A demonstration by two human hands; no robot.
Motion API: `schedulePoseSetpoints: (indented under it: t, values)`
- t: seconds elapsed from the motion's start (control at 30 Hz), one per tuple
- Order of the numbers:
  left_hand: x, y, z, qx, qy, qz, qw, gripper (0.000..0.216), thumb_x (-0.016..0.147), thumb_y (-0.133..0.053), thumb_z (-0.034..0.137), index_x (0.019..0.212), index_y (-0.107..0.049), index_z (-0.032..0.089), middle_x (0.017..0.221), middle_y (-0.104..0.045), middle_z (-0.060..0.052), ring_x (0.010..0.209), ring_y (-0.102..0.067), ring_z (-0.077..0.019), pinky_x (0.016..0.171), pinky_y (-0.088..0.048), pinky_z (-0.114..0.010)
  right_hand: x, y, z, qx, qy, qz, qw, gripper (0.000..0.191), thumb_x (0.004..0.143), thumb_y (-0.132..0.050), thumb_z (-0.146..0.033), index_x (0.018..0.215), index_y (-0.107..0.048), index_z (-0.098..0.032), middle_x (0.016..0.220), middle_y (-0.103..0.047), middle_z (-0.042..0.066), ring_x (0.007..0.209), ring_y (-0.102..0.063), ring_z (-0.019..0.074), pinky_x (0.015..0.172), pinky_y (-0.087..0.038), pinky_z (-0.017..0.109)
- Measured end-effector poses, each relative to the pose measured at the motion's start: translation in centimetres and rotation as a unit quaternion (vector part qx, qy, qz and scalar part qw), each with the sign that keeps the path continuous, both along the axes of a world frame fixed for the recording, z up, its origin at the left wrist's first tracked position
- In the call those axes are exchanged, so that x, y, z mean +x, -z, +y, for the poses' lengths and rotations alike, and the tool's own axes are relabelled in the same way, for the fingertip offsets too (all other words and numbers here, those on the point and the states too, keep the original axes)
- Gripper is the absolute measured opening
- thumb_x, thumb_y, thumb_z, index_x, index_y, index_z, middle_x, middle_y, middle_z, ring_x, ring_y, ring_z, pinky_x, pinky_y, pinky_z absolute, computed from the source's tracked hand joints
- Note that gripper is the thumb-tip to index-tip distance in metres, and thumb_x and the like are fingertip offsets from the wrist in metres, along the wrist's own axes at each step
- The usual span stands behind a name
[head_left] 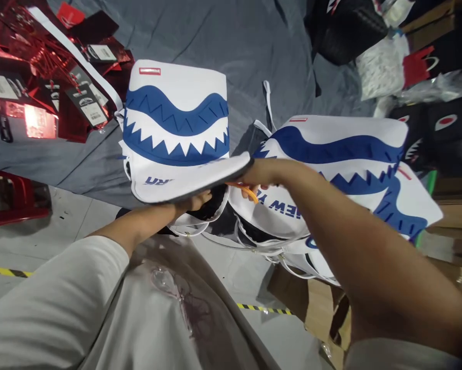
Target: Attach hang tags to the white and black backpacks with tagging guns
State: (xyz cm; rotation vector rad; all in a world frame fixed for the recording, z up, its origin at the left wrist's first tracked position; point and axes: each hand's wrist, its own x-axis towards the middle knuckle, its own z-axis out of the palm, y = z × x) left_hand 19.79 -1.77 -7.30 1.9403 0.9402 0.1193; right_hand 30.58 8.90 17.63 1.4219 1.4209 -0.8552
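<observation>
A white bag (177, 95) with a blue zigzag-tooth pattern lies in front of me, its lettered flap lifted toward me. My left hand (198, 201) is under that flap, fingers curled at the bag's dark inside; the flap partly hides them. At the flap's right edge is my right hand (256, 176), closed around a thin, curved orange item (246, 191) whose full shape is hidden. Directly to the right, partly behind my right forearm, lie more white and blue bags (342, 128) of the same pattern, with lettering and white straps.
Red shiny pieces with black hang tags (88, 105) are heaped at the left on the grey cloth (200, 36). Black bags (442, 128) and a clear plastic packet (381, 67) lie at the right. Below are a red plastic stool (18, 200) and an open cardboard box (319, 313).
</observation>
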Motion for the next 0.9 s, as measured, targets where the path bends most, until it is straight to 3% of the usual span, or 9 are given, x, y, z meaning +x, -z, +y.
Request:
schedulePoseSetpoints:
  t: [0.1,0.2,0.4,0.53,0.63,0.77,0.9]
  values:
    - [0.5,0.3,0.3,0.038,0.054,0.004,0.998,0.044,0.09,-0.066,0.028,0.131,-0.056,0.018,0.142,-0.051,-0.011,0.135,-0.044,-0.0306,0.112,-0.038,-0.055,-1.1,-2.2,2.1,0.002,-0.012,0.047,0.999,0.036,0.094,-0.053,-0.051,0.104,-0.07,-0.02,0.079,-0.072,0.008,0.073,-0.067,0.0212,0.058,-0.047,0.028]
    - [0.7,0.2,0.5,0.057,0.063,0.013,0.996,0.046,0.086,-0.065,0.017,0.131,-0.056,0.017,0.137,-0.053,-0.013,0.136,-0.041,-0.0307,0.113,-0.036,-0.047,-1.9,-3.3,3.4,0.022,-0.041,0.042,0.998,0.034,0.093,-0.057,-0.051,0.104,-0.069,-0.021,0.079,-0.072,0.006,0.077,-0.068,0.0231,0.06,-0.047,0.028]
    - [0.9,0.0,0.3,0.059,0.052,0.006,0.997,0.026,0.094,-0.05,0.02,0.114,-0.066,0.018,0.122,-0.06,-0.012,0.121,-0.05,-0.027,0.106,-0.04,-0.043,-1.9,-2.2,4.1,0.005,-0.021,0.025,0.999,0.034,0.094,-0.057,-0.051,0.111,-0.066,-0.023,0.079,-0.072,0.006,0.081,-0.07,0.0251,0.061,-0.047,0.029]
    - [1.2,0.1,0.2,0.06,0.045,0.004,0.997,0.032,0.096,-0.038,0.012,0.104,-0.069,0.019,0.113,-0.062,-0.011,0.118,-0.05,-0.0256,0.106,-0.039,-0.044,-2.0,-1.7,4.2,0.005,-0.022,0.02,1.0,0.036,0.092,-0.058,-0.055,0.11,-0.066,-0.024,0.08,-0.071,0.006,0.084,-0.069,0.0259,0.062,-0.047,0.029]
    - [1.1,0.0,0.3,0.06,0.047,-0.002,0.997,0.033,0.092,-0.039,0.007,0.1,-0.07,0.018,0.11,-0.063,-0.011,0.116,-0.05,-0.0259,0.106,-0.038,-0.045,-2.1,-1.8,3.9,0.009,-0.018,0.02,1.0,0.036,0.093,-0.058,-0.056,0.11,-0.067,-0.025,0.083,-0.072,0.007,0.087,-0.069,0.0258,0.064,-0.047,0.03]
    - [0.5,-0.3,0.6,0.048,0.041,-0.017,0.998,0.028,0.088,-0.044,0.006,0.093,-0.069,0.017,0.105,-0.063,-0.01,0.111,-0.051,-0.0238,0.096,-0.044,-0.036,-2.1,-2.1,3.2,0.02,-0.017,0.036,0.999,0.04,0.091,-0.059,-0.058,0.111,-0.067,-0.024,0.084,-0.071,0.006,0.087,-0.068,0.0258,0.065,-0.049,0.031]
    - [0.0,-0.9,0.6,0.02,0.019,-0.023,0.999,0.025,0.088,-0.044,0.006,0.087,-0.067,0.018,0.101,-0.063,-0.008,0.108,-0.052,-0.0219,0.091,-0.045,-0.033,-2.0,-2.2,2.8,0.023,0.011,0.05,0.998,0.035,0.093,-0.059,-0.051,0.111,-0.065,-0.022,0.083,-0.072,0.007,0.081,-0.069,0.0237,0.061,-0.046,0.029]
